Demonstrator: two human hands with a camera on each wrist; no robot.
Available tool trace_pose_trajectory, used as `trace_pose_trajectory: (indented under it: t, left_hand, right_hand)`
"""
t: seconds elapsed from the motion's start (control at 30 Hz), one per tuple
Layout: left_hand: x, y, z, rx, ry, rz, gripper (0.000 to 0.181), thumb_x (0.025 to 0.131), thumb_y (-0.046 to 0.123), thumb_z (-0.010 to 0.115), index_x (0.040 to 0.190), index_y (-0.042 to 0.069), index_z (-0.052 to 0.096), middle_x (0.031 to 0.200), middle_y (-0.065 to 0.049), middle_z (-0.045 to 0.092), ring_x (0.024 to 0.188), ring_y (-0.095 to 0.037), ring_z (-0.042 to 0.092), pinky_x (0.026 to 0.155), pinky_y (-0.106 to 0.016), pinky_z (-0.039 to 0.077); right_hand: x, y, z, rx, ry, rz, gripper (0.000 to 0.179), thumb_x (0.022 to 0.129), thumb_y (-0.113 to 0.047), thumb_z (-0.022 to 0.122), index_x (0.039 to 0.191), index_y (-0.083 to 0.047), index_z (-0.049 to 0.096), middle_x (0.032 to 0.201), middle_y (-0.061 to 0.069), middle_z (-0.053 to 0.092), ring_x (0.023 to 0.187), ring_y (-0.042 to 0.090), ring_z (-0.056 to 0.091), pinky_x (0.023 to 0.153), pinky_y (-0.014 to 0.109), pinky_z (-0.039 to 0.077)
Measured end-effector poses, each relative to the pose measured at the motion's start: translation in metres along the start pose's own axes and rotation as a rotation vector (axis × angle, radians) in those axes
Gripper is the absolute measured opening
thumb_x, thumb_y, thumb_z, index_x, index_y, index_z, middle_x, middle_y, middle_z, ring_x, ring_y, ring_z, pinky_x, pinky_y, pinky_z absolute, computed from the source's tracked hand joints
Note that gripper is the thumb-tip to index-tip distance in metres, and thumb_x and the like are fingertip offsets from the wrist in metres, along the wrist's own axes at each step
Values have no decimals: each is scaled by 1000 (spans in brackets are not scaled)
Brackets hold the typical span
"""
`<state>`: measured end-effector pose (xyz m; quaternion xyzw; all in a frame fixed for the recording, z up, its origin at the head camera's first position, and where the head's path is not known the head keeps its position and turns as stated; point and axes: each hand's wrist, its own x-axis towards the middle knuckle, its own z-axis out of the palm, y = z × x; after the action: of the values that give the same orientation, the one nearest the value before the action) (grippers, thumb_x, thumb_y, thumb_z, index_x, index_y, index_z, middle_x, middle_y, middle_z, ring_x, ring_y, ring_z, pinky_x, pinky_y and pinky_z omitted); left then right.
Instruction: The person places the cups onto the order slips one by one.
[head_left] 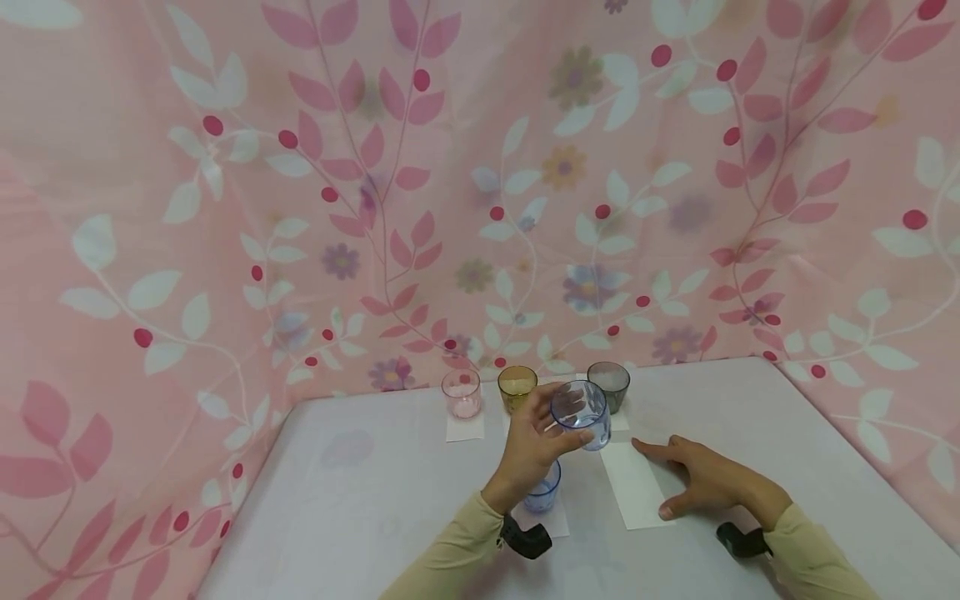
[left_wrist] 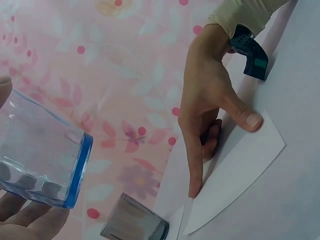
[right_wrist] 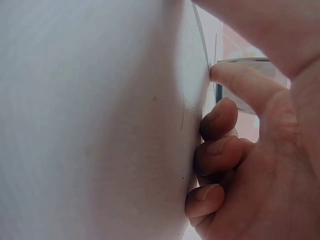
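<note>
My left hand (head_left: 527,442) grips a clear blue drinking glass (head_left: 597,427) by its side, raised above the table. In the left wrist view the glass (left_wrist: 45,155) lies sideways across the picture, its thick blue end away from the palm and fingertips along its wall. With index finger and thumb stretched out, my right hand (head_left: 705,479) touches a white strip of paper (head_left: 633,492) along its right edge. Its other fingers (right_wrist: 217,155) are curled under, against the white surface in the right wrist view.
Behind the raised glass stand a pink glass (head_left: 462,398), an amber glass (head_left: 514,385) and a grey glass (head_left: 613,385), with white paper under them. Another blue glass (head_left: 546,493) stands on paper, partly behind my left wrist. A flowered curtain (head_left: 450,208) surrounds the white table (head_left: 360,500).
</note>
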<state>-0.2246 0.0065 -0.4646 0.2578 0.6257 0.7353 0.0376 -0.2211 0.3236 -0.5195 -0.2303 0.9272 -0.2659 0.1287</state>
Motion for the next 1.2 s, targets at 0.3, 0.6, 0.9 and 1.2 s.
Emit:
trace_pose_trajectory:
  t: [0.3, 0.6, 0.9, 1.2]
  left_hand:
    - [-2, -7, 24, -19, -20, -16, 71, 89, 2, 82, 152, 4, 48, 150, -25, 57, 139, -41, 58, 115, -52, 51]
    - [-9, -23, 50, 5, -24, 3, 68, 89, 2, 83, 148, 5, 50, 151, -24, 58, 141, -35, 58, 119, -41, 47]
    - [-15, -46, 65, 40, -15, -71, 70, 88, 7, 86, 148, 12, 52, 151, -13, 61, 141, -18, 58, 120, -35, 45]
    - [-16, -67, 69, -8, -43, -101, 71, 84, 0, 87, 146, 15, 56, 143, 0, 66, 136, -11, 60, 119, -32, 45]
  right_hand:
    - [-3, -2, -1, 5, 24, -19, 101, 73, -51, 94, 158, -17, 52, 97, 0, 49, 89, 12, 43, 77, 26, 39]
    - [-3, 1, -2, 13, 31, -51, 95, 75, -46, 95, 148, 3, 58, 96, -1, 48, 86, 6, 42, 72, 23, 34]
    - [-2, 3, 0, -23, 49, -67, 72, 73, -46, 96, 130, -9, 71, 102, -5, 52, 95, 6, 47, 84, 24, 45]
    - [-1, 1, -1, -5, 55, -28, 64, 72, -43, 98, 116, -12, 65, 105, -5, 55, 99, 8, 50, 89, 25, 49]
